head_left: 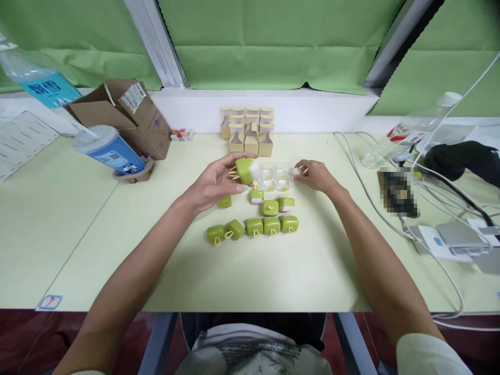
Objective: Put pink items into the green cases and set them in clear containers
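Observation:
Tilted in my left hand (214, 182) is a small green case with a cream strap (244, 171), its whitish end facing right. The fingers wrap around its strap side. My right hand (315, 174) pinches a small white piece (296, 171), whose kind I cannot make out, at the right edge of some clear round plastic cups (275, 177). Below the cups lie more green cases, among them one with a pale pink underside (257, 196) and one lying flat (270, 208). A row of several green cases with cream loops (254, 226) runs nearer to me.
Small open tan cardboard boxes (251, 138) stand by the wall. On the left are a brown carton (136, 120), a blue cup (115, 151) and a tilted bottle (50, 86). At the right lie a clear bottle (410, 130) and white cables (375, 200).

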Available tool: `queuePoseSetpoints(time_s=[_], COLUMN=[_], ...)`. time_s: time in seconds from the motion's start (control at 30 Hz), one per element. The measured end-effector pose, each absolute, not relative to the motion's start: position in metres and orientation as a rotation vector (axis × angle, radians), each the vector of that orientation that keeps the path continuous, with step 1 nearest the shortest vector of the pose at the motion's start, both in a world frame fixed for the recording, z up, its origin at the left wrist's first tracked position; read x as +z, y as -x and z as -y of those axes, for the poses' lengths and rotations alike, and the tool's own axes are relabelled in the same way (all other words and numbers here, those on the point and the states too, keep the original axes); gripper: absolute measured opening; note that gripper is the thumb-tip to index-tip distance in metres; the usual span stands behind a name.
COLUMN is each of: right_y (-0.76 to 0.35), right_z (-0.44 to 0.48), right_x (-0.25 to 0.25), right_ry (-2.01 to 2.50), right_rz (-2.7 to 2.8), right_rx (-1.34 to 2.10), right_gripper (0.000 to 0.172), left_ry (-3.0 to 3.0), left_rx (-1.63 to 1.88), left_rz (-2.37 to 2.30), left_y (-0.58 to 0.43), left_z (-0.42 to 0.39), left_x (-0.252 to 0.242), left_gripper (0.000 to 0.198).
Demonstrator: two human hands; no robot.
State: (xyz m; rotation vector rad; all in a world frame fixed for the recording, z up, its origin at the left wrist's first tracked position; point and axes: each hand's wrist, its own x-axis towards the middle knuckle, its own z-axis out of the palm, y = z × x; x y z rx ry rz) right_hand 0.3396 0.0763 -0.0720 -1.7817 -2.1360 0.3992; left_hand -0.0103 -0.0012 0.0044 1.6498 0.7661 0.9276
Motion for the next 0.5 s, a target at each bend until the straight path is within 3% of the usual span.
queuePoseSetpoints(time_s=[0.1, 0.17, 0.3, 0.5], right_y=[-0.344, -0.333, -0.279, -0.234], right_z=[-0.064, -0.045, 0.001, 0.023], right_x=[-0.047, -0.022, 0.017, 0.011], right_ry=[1.691, 1.543, 1.041, 0.856], right_rz=[2.097, 2.055, 2.168, 2.208], right_rx=[0.254, 0.165, 0.252, 0.132], right_gripper=[0.047, 0.044, 0.049, 0.05], left_ry=[-1.593, -1.577, -1.549, -1.547], left_rx=[0.976, 0.997, 1.018, 1.114], left_rz=[-0.754, -0.751, -0.754, -0.794], left_y=[0.004, -0.001, -0.008, -0.014], left_z=[0.004, 0.006, 0.01, 0.017], left_x=[0.002, 0.001, -0.003, -0.004], left_gripper=[0.072, 0.073, 0.071, 0.056])
